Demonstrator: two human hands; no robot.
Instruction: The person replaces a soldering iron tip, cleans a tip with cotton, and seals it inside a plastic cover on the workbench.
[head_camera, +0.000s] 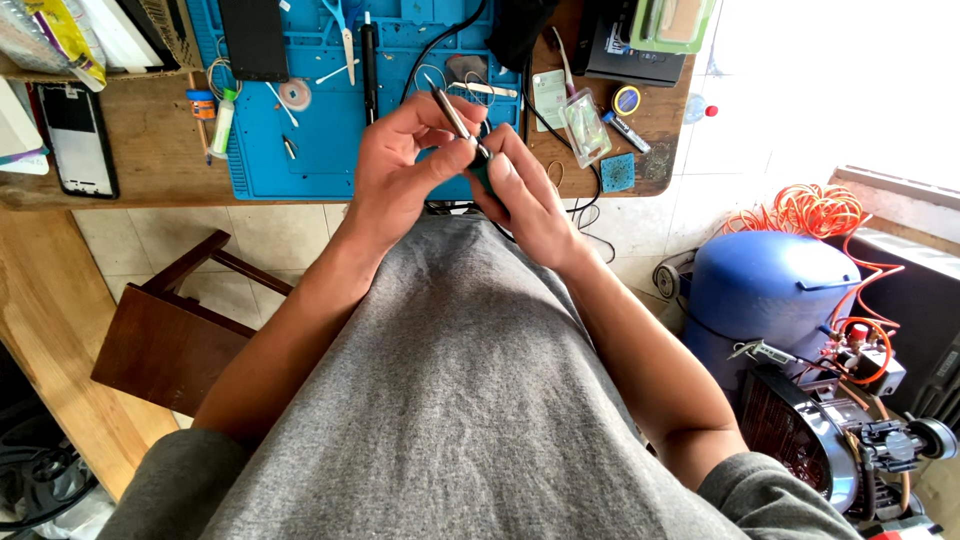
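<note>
We hold a slim metal tool (452, 112), tweezers or a fine probe as far as we can tell, just off the near edge of the tabletop (150, 150), in front of the blue work mat (300, 150). Our left hand (395, 165) pinches its shaft between thumb and fingers (440, 105), while our right hand (525, 200) is closed around a small dark green part (483, 175) that the tool's lower end meets. The tool looks light, stiff and smooth, so it may slip or twist; we judge the middle of the shaft the best place to take it. The green part is mostly hidden, likely small and delicate, best gripped by its edges
</note>
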